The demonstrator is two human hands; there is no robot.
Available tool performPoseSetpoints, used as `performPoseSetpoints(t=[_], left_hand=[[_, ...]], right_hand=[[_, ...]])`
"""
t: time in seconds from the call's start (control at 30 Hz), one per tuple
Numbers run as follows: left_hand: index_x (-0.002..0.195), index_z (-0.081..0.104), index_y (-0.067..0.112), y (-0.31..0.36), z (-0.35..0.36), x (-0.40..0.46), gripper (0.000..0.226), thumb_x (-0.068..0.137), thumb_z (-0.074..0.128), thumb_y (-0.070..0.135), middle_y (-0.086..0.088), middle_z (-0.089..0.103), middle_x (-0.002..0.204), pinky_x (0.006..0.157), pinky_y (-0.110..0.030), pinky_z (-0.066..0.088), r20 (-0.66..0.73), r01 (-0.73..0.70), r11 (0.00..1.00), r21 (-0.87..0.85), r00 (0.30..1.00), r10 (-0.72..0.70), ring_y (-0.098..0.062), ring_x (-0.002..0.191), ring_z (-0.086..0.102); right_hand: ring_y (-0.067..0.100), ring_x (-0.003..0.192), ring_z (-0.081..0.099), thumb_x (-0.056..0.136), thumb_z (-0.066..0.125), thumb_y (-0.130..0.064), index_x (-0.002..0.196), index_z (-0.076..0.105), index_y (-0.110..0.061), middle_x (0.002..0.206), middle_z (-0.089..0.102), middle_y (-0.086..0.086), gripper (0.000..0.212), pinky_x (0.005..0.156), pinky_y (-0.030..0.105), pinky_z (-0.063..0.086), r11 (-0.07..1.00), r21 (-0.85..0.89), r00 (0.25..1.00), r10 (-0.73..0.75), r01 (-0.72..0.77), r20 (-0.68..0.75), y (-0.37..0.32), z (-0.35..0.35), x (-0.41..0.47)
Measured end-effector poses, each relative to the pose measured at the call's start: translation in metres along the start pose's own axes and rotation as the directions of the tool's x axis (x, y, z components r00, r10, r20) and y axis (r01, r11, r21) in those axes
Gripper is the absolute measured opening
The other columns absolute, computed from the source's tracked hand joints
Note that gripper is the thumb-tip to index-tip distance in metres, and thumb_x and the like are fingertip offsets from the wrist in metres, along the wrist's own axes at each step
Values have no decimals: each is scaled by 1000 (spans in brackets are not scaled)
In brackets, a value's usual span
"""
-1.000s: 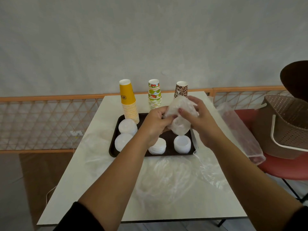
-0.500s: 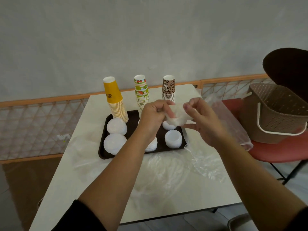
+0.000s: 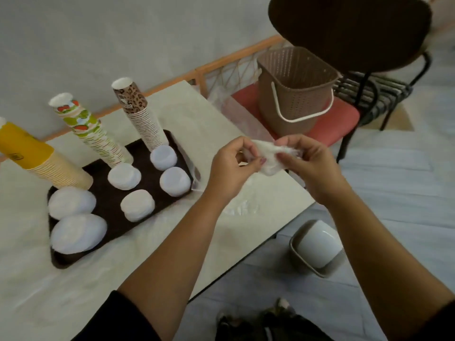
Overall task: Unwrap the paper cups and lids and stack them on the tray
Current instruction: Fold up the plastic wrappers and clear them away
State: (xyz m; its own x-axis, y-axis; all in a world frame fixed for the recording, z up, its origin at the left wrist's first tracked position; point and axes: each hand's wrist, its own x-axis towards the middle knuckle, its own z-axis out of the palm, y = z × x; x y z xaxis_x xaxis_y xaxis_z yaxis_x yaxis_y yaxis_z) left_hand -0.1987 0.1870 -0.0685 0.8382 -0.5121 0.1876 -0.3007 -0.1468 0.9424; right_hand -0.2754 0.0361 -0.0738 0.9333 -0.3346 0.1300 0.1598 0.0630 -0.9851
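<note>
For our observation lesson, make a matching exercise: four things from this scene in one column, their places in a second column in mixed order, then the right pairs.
Things:
1. leopard-print cup stack
2. brown woven basket
3. crumpled plastic wrap
4. white bin

Places:
A. on the floor beside the table
B. held between both hands
C. on the red chair seat
D. standing on the dark tray

Pairs: 1-D, 2-C, 3-B, 4-A

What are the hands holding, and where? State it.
A crumpled plastic wrapper: left hand pinches its left end, right hand its right end.
</note>
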Motion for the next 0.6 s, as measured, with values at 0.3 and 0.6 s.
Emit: performPoseSetpoints(t=[0.3, 0.6], left_hand=[[75, 59, 16, -49, 157, -12, 19, 76, 72, 2, 4, 60, 73, 66, -24, 46, 290, 65, 988, 143, 951, -105, -12, 65, 52], [86, 66, 10, -188, 270, -42, 11, 81, 65, 1, 3, 57, 88, 66, -12, 36, 488, 134, 917, 376, 812, -319, -1, 65, 45]], right_hand=[[27, 83, 52, 81, 64, 3, 83, 58, -12, 87, 62, 11, 16, 75, 34, 44, 968, -55, 925, 217, -246, -312, 71, -128, -77], [19, 78, 65, 83, 67, -2, 75, 67, -17, 79, 70, 1, 17, 83, 42, 51, 819, -20, 711, 486, -574, -509, 230, -197, -130]])
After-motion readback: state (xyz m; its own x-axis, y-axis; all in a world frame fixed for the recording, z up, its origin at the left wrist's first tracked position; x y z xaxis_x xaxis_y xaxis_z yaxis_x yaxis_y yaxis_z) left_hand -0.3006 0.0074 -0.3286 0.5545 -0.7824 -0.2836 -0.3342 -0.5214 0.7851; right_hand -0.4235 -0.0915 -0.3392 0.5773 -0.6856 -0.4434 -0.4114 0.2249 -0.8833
